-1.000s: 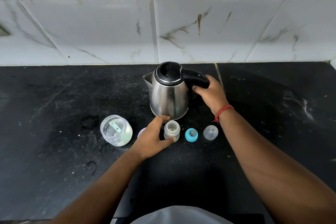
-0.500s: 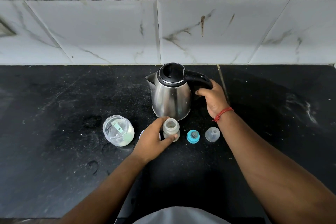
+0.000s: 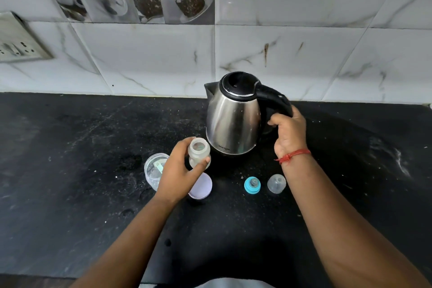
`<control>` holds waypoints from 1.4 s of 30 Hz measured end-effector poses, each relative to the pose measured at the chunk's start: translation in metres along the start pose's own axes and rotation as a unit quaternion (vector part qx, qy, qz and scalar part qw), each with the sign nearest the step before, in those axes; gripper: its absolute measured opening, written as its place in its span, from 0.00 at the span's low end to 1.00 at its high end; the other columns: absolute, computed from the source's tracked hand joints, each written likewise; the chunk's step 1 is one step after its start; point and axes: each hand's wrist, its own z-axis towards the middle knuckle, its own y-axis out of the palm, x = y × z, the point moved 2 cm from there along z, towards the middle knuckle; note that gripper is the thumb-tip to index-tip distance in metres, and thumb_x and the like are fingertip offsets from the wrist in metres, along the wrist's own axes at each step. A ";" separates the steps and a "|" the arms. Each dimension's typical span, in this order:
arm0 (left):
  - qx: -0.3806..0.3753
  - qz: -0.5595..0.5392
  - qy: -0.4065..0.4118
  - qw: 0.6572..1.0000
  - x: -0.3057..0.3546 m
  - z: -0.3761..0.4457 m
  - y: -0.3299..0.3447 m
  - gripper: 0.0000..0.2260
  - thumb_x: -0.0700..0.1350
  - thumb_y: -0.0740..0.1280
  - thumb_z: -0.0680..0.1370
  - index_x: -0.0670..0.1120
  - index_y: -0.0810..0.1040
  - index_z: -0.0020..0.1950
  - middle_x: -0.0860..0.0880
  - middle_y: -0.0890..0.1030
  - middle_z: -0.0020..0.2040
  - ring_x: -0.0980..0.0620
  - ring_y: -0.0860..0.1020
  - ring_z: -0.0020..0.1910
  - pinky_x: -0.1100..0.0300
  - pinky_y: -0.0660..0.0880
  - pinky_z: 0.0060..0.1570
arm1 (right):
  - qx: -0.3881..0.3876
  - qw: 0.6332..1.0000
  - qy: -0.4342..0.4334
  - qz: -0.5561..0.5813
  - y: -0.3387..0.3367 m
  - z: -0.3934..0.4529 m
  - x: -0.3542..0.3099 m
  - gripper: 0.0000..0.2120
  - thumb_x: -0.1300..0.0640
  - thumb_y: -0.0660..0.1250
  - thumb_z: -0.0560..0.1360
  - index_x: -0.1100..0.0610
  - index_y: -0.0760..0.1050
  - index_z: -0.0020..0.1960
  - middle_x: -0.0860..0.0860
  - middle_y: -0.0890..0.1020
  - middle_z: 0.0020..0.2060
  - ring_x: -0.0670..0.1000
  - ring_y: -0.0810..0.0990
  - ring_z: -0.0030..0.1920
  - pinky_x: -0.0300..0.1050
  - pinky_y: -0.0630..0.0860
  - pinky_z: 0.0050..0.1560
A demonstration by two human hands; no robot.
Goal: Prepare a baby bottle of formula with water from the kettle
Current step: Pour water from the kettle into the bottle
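Holding light, stiff plastic bottle (image 3: 198, 153) mouth-up in left hand (image 3: 178, 172) grip around its body just above the surface (image 3: 70, 170), right hand (image 3: 289, 133) wrapped on black handle (image 3: 273, 97) of steel kettle (image 3: 233, 117) behind — likely heavy, hot-walled, so handle only.

The steel kettle (image 3: 233, 121), with its black lid closed and spout turned left, stands upright on the black desk (image 3: 70, 170), its black handle gripped by the right hand (image 3: 289, 131). Just in front of the kettle's left side, the small translucent baby bottle (image 3: 198, 152) is open-mouthed and upright, held by the left hand (image 3: 180, 175). Further in front of the kettle lie the lilac lid (image 3: 202, 188), the blue-ringed teat (image 3: 252, 184) and clear cap (image 3: 276, 183), while the clear formula jar (image 3: 153, 170) with a scoop stands front-left.
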 end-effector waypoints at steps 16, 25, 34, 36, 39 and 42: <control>0.046 0.062 0.057 0.995 0.052 0.046 -0.039 0.23 0.48 0.75 0.77 0.52 0.75 0.71 0.53 0.76 0.63 0.57 0.75 0.62 0.57 0.73 0.64 | 0.002 0.997 -0.063 -0.032 -0.010 -0.047 -0.082 0.18 0.73 0.63 0.57 0.50 0.80 0.31 0.49 0.73 0.27 0.57 0.74 0.38 0.51 0.72 0.42; 0.048 0.070 0.068 0.994 0.055 0.033 -0.051 0.25 0.46 0.76 0.76 0.49 0.75 0.72 0.52 0.76 0.64 0.57 0.74 0.63 0.63 0.68 0.66 | 0.000 0.992 -0.081 -0.101 -0.006 -0.080 -0.096 0.14 0.75 0.63 0.59 0.57 0.76 0.34 0.53 0.71 0.30 0.53 0.71 0.35 0.47 0.68 0.37; 0.050 0.078 0.082 0.992 0.057 0.023 -0.067 0.26 0.47 0.75 0.77 0.49 0.74 0.74 0.53 0.75 0.64 0.59 0.72 0.62 0.66 0.65 0.63 | -0.004 0.982 -0.103 -0.157 0.004 -0.105 -0.104 0.09 0.74 0.63 0.62 0.62 0.74 0.37 0.52 0.68 0.27 0.51 0.68 0.31 0.43 0.65 0.31; 0.050 0.079 0.083 0.992 0.057 0.021 -0.068 0.27 0.47 0.75 0.77 0.49 0.73 0.75 0.55 0.74 0.64 0.60 0.72 0.63 0.69 0.64 0.63 | -0.004 0.979 -0.107 -0.172 0.005 -0.107 -0.105 0.09 0.72 0.63 0.59 0.58 0.73 0.34 0.52 0.68 0.26 0.52 0.68 0.30 0.45 0.65 0.33; 0.050 0.082 0.089 0.991 0.055 0.020 -0.069 0.27 0.47 0.75 0.77 0.49 0.73 0.75 0.55 0.74 0.64 0.61 0.72 0.62 0.76 0.62 0.60 | -0.004 0.973 -0.115 -0.198 0.006 -0.109 -0.106 0.10 0.69 0.64 0.57 0.55 0.73 0.32 0.50 0.69 0.25 0.52 0.69 0.30 0.48 0.66 0.34; 0.044 0.085 0.095 0.991 0.053 0.018 -0.071 0.26 0.47 0.75 0.77 0.49 0.74 0.74 0.52 0.76 0.66 0.58 0.73 0.63 0.66 0.66 0.63 | -0.005 0.963 -0.131 -0.234 0.008 -0.109 -0.109 0.09 0.67 0.65 0.58 0.54 0.74 0.33 0.46 0.70 0.23 0.53 0.70 0.30 0.48 0.68 0.35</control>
